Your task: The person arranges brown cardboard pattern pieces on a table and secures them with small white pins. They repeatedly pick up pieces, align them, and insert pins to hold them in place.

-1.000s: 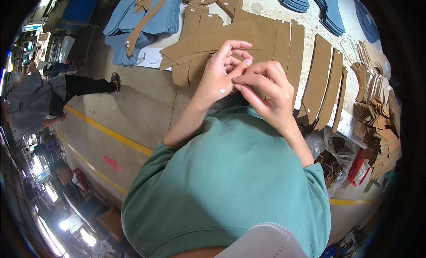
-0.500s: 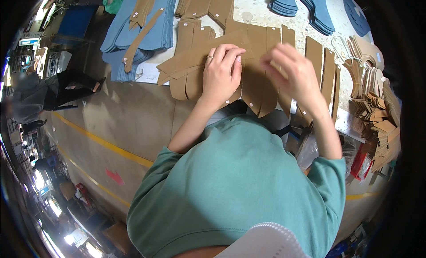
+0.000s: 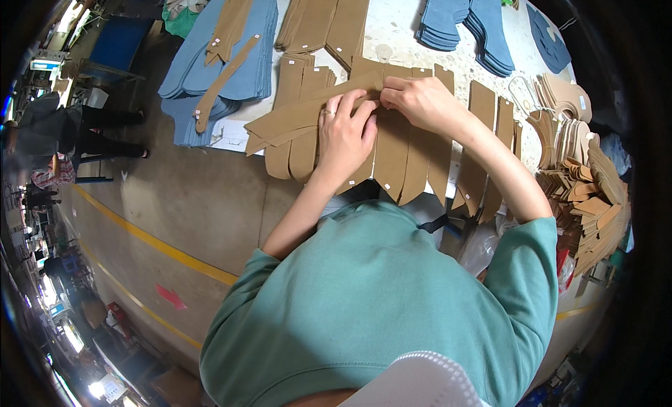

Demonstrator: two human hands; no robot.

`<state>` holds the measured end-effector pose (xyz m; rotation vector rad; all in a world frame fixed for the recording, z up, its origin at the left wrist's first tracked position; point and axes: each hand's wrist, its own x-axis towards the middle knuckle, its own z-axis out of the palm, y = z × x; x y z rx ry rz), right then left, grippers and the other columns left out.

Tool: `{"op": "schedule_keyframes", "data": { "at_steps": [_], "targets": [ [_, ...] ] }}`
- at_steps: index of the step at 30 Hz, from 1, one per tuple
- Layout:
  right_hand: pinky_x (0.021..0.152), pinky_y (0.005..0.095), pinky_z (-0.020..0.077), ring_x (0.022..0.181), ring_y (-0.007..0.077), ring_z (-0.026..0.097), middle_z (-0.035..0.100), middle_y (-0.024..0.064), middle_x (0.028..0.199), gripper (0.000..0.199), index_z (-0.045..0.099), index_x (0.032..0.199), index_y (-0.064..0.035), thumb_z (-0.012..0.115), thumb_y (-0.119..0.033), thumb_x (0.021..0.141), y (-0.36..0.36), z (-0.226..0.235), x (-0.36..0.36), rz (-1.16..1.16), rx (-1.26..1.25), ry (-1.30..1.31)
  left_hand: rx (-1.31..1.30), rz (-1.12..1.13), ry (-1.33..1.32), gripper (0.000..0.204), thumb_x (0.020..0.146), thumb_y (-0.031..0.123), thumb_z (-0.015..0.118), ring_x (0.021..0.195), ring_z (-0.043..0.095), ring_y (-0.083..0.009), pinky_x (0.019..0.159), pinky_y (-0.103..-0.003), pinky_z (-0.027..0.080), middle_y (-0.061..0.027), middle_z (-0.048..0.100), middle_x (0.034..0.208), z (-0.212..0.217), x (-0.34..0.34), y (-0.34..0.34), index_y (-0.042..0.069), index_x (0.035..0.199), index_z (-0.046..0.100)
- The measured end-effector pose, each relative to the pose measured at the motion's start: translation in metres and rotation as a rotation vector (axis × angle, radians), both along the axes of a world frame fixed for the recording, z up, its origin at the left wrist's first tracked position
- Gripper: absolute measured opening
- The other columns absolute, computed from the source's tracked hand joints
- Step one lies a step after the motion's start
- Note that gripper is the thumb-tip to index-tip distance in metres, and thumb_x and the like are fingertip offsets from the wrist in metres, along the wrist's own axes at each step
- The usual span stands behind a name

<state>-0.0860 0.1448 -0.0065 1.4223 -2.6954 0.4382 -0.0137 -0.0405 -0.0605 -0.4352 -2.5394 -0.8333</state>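
The long tan strip (image 3: pixel 308 113) lies slantwise across the row of tan cut pieces (image 3: pixel 413 155) at the worktable's (image 3: pixel 399 22) near edge. Both hands have come down from chest height: the left hand (image 3: pixel 344 137) presses flat on it, and the right hand (image 3: pixel 420 102) pinches its upper end. Blue stacks (image 3: pixel 210 64) lie toward the left edge.

Matt tan leather-like strips (image 3: pixel 392 151), soft blue fabric pieces (image 3: pixel 210 64), speckled stone-look tabletop (image 3: pixel 402 18)
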Motion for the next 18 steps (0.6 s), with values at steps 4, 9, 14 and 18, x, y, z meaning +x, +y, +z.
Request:
{"op": "schedule_keyframes", "data": {
  "at_steps": [4,9,14,18],
  "targets": [
    [0.061,0.0381,0.0546,0.076,0.0261,0.066,0.061,0.0067,0.084,0.006,0.063,0.084,-0.0044,0.061,-0.007,0.08,-0.001,-0.006,0.003,-0.001,-0.03,0.082,-0.012,0.001,0.003,0.021,0.082,0.012,0.067,0.11,0.053,-0.0305,0.091,-0.044,0.045,-0.0068,0.06,0.118,0.001,0.0,0.0,0.011,0.103,0.067],
    [0.06,0.0367,0.0545,0.077,0.0247,0.066,0.061,0.0041,0.084,0.008,0.067,0.087,-0.0094,0.066,-0.012,0.08,0.005,-0.019,0.014,-0.119,-0.185,0.062,-0.016,0.01,0.002,0.023,0.083,0.013,0.067,0.109,0.054,-0.0298,0.091,-0.044,0.045,-0.0072,0.059,0.118,0.001,0.0,0.0,0.012,0.106,0.068],
    [0.06,0.0354,0.0543,0.079,0.0225,0.066,0.061,0.0032,0.087,0.017,0.071,0.095,-0.012,0.067,-0.012,0.078,0.017,-0.028,0.024,-0.169,-0.242,0.032,0.004,0.002,-0.012,0.024,0.082,0.012,0.067,0.109,0.053,-0.0315,0.092,-0.044,0.045,-0.0084,0.059,0.118,0.003,0.001,0.0,0.012,0.106,0.068],
    [0.062,0.0352,0.0547,0.085,0.0207,0.065,0.061,0.0032,0.092,0.024,0.07,0.101,-0.0098,0.067,-0.01,0.077,0.015,-0.028,0.034,-0.135,-0.143,0.159,0.053,-0.04,-0.073,0.037,0.084,0.012,0.066,0.108,0.054,-0.0288,0.093,-0.043,0.044,-0.0105,0.055,0.123,0.012,0.0,-0.002,0.01,0.12,0.061]
  ]
}}
